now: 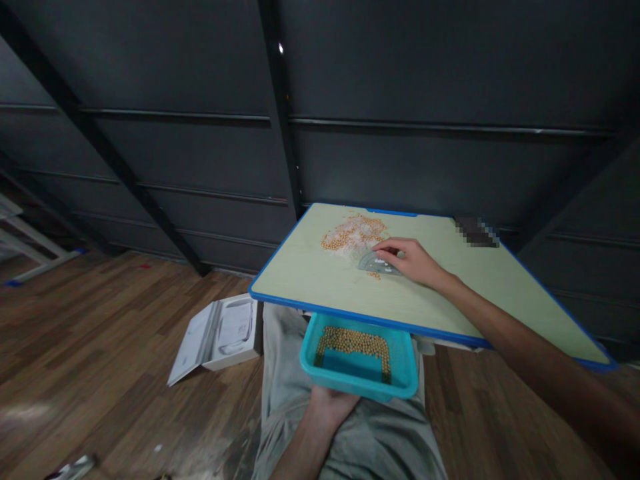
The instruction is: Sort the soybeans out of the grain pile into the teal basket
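My right hand (pixel 413 260) rests on the pale green table (pixel 310 277), fingers curled down onto a clear plastic scraper (pixel 376 264). Just beyond it lies a pile of yellow beans mixed with white grains (pixel 354 235), and a few loose beans sit beside the scraper. My left hand (pixel 330 403) is under a turquoise basket (pixel 361 387) and holds it below the table's near blue edge. Inside the basket a layer of yellow beans (pixel 355 343) covers the back part. The left hand's fingers are hidden beneath the basket.
An open white box (pixel 220 337) lies on the wooden floor left of my lap. A dark panelled wall with slanted beams stands behind the table. A white frame (pixel 25 247) stands at far left. A blurred dark object (pixel 476 231) sits at the table's far right.
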Action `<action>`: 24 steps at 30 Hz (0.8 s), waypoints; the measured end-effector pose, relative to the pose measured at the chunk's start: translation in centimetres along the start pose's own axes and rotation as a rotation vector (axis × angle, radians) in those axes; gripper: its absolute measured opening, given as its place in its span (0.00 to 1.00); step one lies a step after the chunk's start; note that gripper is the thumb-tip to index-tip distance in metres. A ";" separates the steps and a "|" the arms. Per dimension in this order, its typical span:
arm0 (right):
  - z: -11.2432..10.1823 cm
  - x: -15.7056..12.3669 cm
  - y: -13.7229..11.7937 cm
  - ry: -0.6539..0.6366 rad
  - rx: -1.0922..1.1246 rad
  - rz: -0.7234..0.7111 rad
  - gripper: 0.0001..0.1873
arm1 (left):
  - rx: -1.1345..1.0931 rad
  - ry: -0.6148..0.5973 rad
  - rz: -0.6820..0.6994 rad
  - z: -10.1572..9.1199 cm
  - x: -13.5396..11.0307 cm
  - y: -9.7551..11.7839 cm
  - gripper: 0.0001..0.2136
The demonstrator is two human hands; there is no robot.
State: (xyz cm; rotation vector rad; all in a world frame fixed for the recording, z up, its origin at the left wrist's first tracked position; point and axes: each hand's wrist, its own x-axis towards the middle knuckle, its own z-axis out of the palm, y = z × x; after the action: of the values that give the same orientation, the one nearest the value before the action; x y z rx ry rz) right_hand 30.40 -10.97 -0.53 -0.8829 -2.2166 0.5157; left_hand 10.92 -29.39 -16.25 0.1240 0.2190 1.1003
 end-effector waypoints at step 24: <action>0.5 -0.6 -1.7 -0.239 0.194 0.113 0.12 | -0.008 0.071 -0.001 0.1 0.0 -0.1 0.17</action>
State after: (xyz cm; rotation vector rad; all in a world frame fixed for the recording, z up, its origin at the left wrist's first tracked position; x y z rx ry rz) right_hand 29.63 -12.59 -0.14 -0.8845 -2.2882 0.9152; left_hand 11.05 -29.49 -16.20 0.0775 0.2779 1.1050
